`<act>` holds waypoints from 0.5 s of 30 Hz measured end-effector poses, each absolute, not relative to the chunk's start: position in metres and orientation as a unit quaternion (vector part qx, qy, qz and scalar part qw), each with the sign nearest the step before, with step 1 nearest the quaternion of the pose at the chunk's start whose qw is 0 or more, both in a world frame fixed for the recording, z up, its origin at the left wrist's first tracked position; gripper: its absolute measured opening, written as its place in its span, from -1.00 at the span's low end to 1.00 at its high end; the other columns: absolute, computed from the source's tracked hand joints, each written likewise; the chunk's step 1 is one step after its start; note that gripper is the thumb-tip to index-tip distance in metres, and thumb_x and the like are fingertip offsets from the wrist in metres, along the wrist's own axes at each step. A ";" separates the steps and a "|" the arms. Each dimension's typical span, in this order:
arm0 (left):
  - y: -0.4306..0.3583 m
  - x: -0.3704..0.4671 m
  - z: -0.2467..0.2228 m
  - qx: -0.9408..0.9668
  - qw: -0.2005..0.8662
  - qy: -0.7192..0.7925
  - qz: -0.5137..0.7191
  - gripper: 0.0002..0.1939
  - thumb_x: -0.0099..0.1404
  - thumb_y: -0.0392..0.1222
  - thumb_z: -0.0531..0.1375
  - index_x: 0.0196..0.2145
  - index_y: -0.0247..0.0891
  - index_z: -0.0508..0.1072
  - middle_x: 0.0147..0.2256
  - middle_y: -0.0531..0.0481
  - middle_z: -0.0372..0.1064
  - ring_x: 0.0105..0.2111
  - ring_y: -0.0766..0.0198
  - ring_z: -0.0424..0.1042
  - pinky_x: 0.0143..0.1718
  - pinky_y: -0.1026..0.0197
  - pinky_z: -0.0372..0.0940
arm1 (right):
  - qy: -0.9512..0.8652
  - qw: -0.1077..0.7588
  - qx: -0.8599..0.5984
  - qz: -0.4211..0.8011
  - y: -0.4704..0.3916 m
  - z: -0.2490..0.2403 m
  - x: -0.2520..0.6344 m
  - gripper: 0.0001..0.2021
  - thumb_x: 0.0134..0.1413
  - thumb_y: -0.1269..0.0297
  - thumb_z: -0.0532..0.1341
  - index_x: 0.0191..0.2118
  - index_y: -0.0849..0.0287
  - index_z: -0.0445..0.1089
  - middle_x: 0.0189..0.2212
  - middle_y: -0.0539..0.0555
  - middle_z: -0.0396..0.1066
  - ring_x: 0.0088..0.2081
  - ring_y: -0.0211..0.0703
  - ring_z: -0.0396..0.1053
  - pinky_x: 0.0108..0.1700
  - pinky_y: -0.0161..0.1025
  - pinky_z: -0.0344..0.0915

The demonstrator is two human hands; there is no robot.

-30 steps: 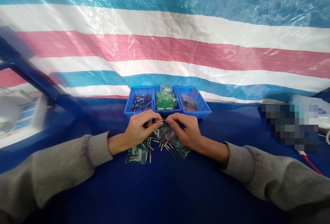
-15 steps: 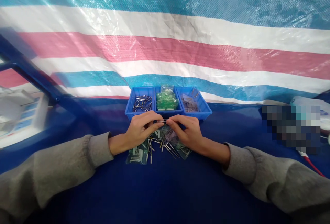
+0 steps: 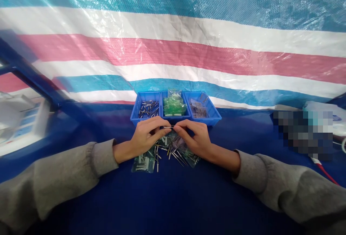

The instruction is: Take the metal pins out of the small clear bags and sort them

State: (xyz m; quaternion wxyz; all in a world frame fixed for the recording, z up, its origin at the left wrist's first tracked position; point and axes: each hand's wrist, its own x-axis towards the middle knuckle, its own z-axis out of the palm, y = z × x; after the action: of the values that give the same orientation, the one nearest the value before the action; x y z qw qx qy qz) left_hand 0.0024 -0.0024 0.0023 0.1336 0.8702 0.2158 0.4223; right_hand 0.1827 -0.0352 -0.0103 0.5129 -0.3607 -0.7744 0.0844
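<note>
I see both bare hands meeting over the middle of the dark blue table, nearer its far edge than its near one. The left hand has thumb and forefinger pinched on a thin, straight, silver metal pin; the right hand has thumb and forefinger closed at the pin's other end. The pin lies roughly level between the fingertips, along the line of the table's far edge. From here I can't tell whether it is one piece or more, and I can't make out the remaining fingers well.

Just beyond the hands, by the table's far edge, I have three blue plastic bins side by side. The left bin holds loose dark and silver metal pins; the middle bin holds green-tinted clear plastic packets; the right bin holds clear packets with a brownish look.

Under and in front of the hands sits a pile: scattered silver metal pins, some pointing toward the table's near edge, a clear packet with white pieces inside on the left, and another clear packet partly beneath the right hand. Toward the table's right side I see a red cable and a white plastic bag.
</note>
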 end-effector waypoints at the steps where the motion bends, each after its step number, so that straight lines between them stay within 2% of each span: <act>1: -0.003 0.003 0.002 0.869 0.132 0.217 0.424 -0.87 0.27 -0.18 0.13 -0.33 -0.29 0.41 -0.51 0.07 0.32 -0.60 0.48 0.22 -0.54 0.37 0.18 | -0.774 0.510 -0.364 0.087 -0.035 -0.010 0.183 -0.77 0.19 0.25 0.05 -0.40 0.20 0.37 -0.64 -0.05 0.34 -0.62 -0.38 0.24 -0.54 -0.41 0.18; 4: -0.003 0.003 0.002 0.864 0.128 0.226 0.431 -0.88 0.27 -0.18 0.13 -0.33 -0.28 0.41 -0.54 0.11 0.28 -0.64 0.50 0.15 -0.57 0.38 0.14 | -0.775 0.506 -0.368 0.090 -0.035 -0.010 0.183 -0.77 0.19 0.25 0.04 -0.39 0.19 0.35 -0.64 -0.06 0.32 -0.62 -0.38 0.23 -0.54 -0.40 0.18; 8: -0.002 0.003 0.002 0.857 0.142 0.237 0.435 -0.87 0.28 -0.18 0.12 -0.32 -0.29 0.41 -0.51 0.09 0.33 -0.67 0.52 0.13 -0.61 0.40 0.12 | -0.772 0.513 -0.363 0.095 -0.036 -0.010 0.183 -0.78 0.19 0.28 0.04 -0.40 0.20 0.35 -0.64 -0.06 0.31 -0.61 -0.38 0.24 -0.54 -0.40 0.18; 15: -0.001 0.002 0.001 0.858 0.165 0.247 0.418 -0.83 0.30 -0.17 0.08 -0.33 -0.30 0.41 -0.44 0.05 0.39 -0.62 0.51 0.23 -0.57 0.40 0.16 | -0.781 0.511 -0.344 0.104 -0.036 -0.010 0.182 -0.86 0.14 0.32 0.09 -0.37 0.20 0.35 -0.66 -0.08 0.30 -0.64 -0.38 0.20 -0.57 -0.40 0.15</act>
State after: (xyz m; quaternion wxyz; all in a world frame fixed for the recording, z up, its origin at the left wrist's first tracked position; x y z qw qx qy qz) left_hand 0.0017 -0.0006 0.0014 0.1650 0.8584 0.2470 0.4182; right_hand 0.1825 -0.0363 -0.0104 0.5113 -0.3443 -0.7806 0.1036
